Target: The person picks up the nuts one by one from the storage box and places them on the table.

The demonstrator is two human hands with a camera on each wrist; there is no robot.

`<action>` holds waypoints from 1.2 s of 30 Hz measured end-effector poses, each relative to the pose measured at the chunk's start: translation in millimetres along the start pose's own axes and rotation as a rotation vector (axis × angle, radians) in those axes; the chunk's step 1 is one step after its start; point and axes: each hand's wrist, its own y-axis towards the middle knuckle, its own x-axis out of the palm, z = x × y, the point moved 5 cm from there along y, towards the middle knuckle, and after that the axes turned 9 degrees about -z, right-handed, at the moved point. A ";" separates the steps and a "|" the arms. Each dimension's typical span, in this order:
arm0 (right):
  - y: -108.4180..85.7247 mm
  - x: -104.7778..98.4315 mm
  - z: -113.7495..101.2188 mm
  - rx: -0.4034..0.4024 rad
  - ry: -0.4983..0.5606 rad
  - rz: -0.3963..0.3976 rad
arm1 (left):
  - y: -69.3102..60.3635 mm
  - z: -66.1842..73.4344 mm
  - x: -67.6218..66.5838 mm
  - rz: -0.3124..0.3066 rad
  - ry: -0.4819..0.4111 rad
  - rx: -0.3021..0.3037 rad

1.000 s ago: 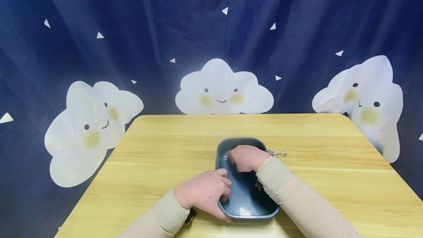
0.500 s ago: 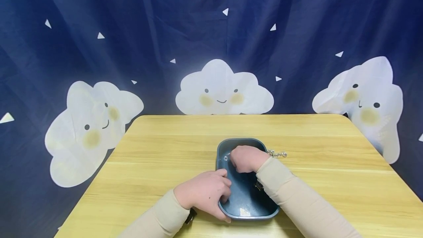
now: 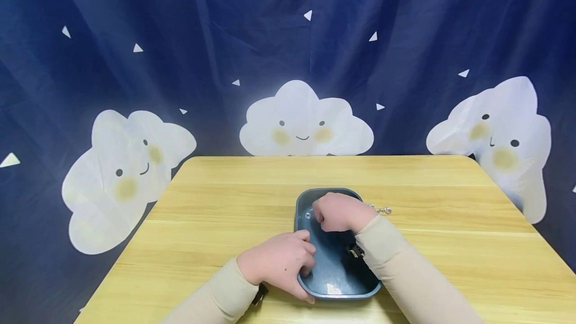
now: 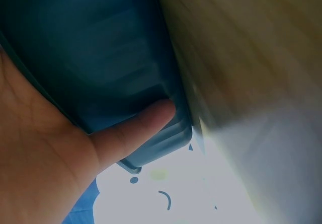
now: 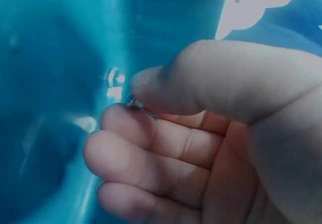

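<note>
My left hand (image 3: 281,261) grips the left wall of a dark blue rounded tray (image 3: 334,295), its fingers curled over the rim. In the left wrist view the thumb lies against the tray's outside (image 4: 90,63). Over the far part of the tray, my right hand (image 3: 339,212) has its thumb and index finger pinched together. Between these fingertips the right wrist view shows a tiny shiny metal piece (image 5: 132,101), mostly hidden. Just beside them, a small silvery ring-like piece (image 5: 114,77), perhaps a nut, lies in the tray near its far left corner.
Several small shiny metal pieces (image 3: 388,210) lie on the wooden table (image 3: 225,199), just right of the tray and partly behind the right hand. A dark blue curtain (image 3: 216,24) with cloud prints hangs behind the table.
My right hand has risen slightly and shifted a little to the right, now covering more of the metal pieces on the table. The left hand and tray have stayed put.
</note>
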 end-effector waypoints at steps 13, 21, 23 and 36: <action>-25.5 -23.0 0.7 0.042 0.068 0.059 | -0.8 1.2 -1.0 0.017 0.015 -0.003; -50.0 -40.3 12.4 0.027 0.105 0.190 | -0.4 2.1 -2.8 0.009 0.017 -0.009; -54.8 -41.9 19.5 0.040 0.113 0.213 | -0.2 2.5 -3.3 0.006 0.020 -0.008; -76.6 -47.7 69.4 0.118 0.152 0.254 | 0.0 2.9 -3.7 -0.005 0.033 -0.018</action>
